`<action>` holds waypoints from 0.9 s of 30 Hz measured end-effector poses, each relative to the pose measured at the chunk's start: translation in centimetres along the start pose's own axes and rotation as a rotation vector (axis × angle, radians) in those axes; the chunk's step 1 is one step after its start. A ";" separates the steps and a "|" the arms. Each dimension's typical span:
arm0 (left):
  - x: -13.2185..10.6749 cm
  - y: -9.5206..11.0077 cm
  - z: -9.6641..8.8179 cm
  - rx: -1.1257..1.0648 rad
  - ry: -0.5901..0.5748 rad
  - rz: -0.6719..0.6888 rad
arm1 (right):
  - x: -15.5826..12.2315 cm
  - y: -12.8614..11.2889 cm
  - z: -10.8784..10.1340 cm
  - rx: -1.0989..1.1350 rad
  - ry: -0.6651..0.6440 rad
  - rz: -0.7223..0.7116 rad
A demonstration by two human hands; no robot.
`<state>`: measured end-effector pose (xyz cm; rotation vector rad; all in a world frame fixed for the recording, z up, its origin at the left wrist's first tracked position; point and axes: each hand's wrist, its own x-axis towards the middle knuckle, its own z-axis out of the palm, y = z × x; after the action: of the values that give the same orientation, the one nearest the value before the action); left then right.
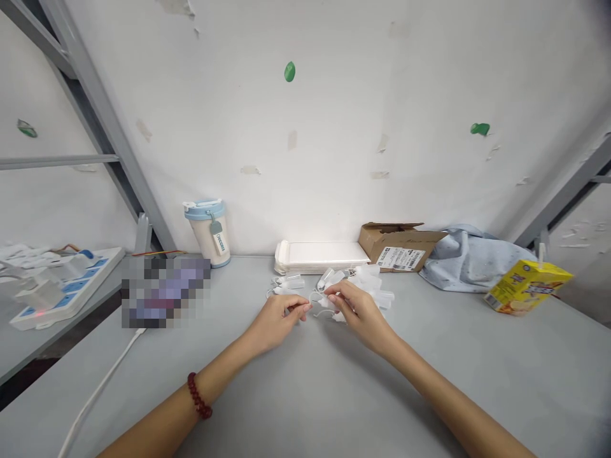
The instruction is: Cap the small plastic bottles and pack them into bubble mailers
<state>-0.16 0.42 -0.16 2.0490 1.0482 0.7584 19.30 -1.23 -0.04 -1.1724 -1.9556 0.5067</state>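
Both hands meet over the grey table (310, 394) near its middle. My left hand (277, 318) is closed in a pinch on a small white plastic piece (317, 306), and my right hand (356, 308) pinches the same piece from the other side. Just behind the hands lies a pile of several small translucent white plastic parts (367, 283). A couple more such parts (289, 283) lie to the left of the pile. A dark red bead bracelet (198, 395) sits on my left wrist.
A stack of flat white trays (322, 256) leans at the wall, with a cardboard box (398, 245), a light blue cloth (470, 261) and a yellow juice carton (527, 287) to its right. A white-and-blue tumbler (210, 232) stands left; a power strip (62, 289) and white cable (102, 388) lie further left.
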 end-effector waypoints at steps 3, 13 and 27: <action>0.0 -0.2 0.1 -0.022 -0.004 -0.008 | -0.1 -0.2 0.0 0.069 -0.029 0.048; 0.0 -0.6 0.2 -0.031 -0.020 -0.016 | -0.1 -0.4 0.1 0.115 -0.052 0.089; -0.1 -0.5 0.3 0.036 -0.003 0.020 | -0.1 -0.2 0.4 0.033 -0.048 0.074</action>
<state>-0.20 0.45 -0.81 2.0937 1.0483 0.7520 18.85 -1.37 -0.16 -1.2260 -1.9426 0.6089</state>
